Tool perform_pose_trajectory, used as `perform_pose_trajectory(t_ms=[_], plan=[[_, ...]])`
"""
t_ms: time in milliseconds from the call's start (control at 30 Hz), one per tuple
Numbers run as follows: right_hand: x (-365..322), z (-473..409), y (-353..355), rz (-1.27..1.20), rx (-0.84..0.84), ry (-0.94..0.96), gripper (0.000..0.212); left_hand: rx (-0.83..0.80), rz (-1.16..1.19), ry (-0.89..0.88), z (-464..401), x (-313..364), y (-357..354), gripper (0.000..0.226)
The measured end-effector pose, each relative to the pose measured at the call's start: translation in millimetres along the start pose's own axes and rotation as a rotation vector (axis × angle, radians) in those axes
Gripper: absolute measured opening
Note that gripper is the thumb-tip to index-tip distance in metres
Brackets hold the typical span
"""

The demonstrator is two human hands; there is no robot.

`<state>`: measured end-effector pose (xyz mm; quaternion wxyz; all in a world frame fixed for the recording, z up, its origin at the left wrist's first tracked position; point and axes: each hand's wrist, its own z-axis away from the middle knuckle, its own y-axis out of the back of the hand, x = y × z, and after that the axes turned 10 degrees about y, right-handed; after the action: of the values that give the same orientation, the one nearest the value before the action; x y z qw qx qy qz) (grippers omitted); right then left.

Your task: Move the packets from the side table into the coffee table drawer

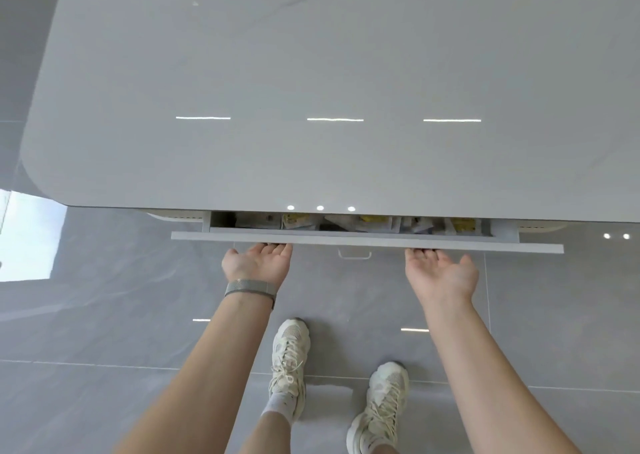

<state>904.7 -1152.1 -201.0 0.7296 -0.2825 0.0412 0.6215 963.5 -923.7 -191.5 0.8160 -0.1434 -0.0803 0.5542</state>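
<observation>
The coffee table's drawer (367,241) stands only a narrow gap out from under the pale grey tabletop (311,90). Through the gap I see several white and yellow packets (374,222) lying inside. My left hand (258,261) is palm up with its fingertips against the drawer's front, left of the small handle (355,254). My right hand (440,271) is also palm up, its fingers touching the drawer front to the right of the handle. Neither hand holds anything.
The glossy tabletop fills the upper view, with a rounded corner at the left (38,176). Grey floor tiles lie below, where my two white sneakers (289,360) stand. A bright patch (27,235) shows on the floor at the left.
</observation>
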Motion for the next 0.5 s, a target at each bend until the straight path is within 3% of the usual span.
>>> perform_pose_trajectory(t_ms=[400,500], plan=[[2,-15,-27,0.051,-0.164,-0.008,0.060,-0.112,-0.067,-0.023,-4,3,-31,0.060],[-8,-12,-20,0.220,-0.222,-0.003,0.049,-0.102,-0.174,-0.039,-4,5,-26,0.059]])
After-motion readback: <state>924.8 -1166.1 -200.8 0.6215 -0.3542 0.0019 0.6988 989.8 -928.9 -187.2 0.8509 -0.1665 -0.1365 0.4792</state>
